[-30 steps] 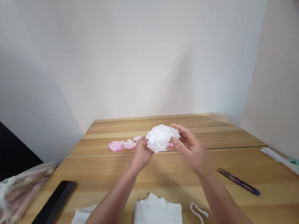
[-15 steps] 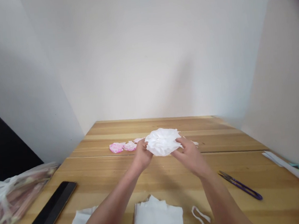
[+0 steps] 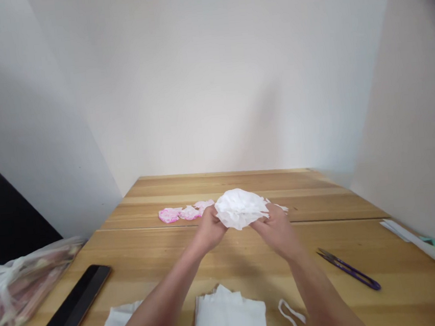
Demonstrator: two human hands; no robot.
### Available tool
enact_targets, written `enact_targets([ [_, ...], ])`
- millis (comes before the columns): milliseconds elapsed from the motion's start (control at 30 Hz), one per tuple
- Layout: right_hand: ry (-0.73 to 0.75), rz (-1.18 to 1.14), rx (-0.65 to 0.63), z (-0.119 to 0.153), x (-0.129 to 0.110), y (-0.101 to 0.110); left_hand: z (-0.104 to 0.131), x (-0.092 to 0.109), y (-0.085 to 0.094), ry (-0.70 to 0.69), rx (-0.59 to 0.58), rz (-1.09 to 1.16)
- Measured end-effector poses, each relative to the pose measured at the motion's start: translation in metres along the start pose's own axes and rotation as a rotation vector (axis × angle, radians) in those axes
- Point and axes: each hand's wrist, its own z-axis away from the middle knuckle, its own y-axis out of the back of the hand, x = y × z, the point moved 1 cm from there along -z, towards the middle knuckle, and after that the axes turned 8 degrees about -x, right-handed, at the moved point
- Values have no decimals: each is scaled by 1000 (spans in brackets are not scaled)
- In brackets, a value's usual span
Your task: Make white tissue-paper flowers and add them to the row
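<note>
Holding ruffled paper (image 3: pixel 239 207), left hand (image 3: pixel 211 229) partly hides pink piece (image 3: pixel 203 204); snips (image 3: pixel 350 270) rightward.

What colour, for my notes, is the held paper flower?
The paper flower is white: see head view.

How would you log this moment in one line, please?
hands: left hand and right hand hold white ruffled bundle at opposite sides | table left: pink-white pieces | table right: purple-handled snips
</note>
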Motion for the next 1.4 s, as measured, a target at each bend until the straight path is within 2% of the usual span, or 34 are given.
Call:
enact_targets([
  [167, -22, 0, 25, 0, 1, -2, 1, 2, 2, 30, -18, -113],
  [333, -45, 17, 19, -1, 4, -3, 4, 10, 2, -10, -1, -298],
  [567, -114, -88, 27, -2, 4, -1, 2, 8, 5, 29, -68, -133],
  [733, -171, -150, 25, -3, 2, 0, 3, 7, 11, 58, -100, -134],
  [900, -177, -198, 27, -2, 1, 0, 4, 4, 7, 101, -160, -15],
  [1167, -134, -192, -54, -3, 1, -1, 3, 2, 5, 86, -48, 67],
  [1400, -28, -193, -33, -1, 3, 0, 4, 7, 5, -37, 3, -119],
])
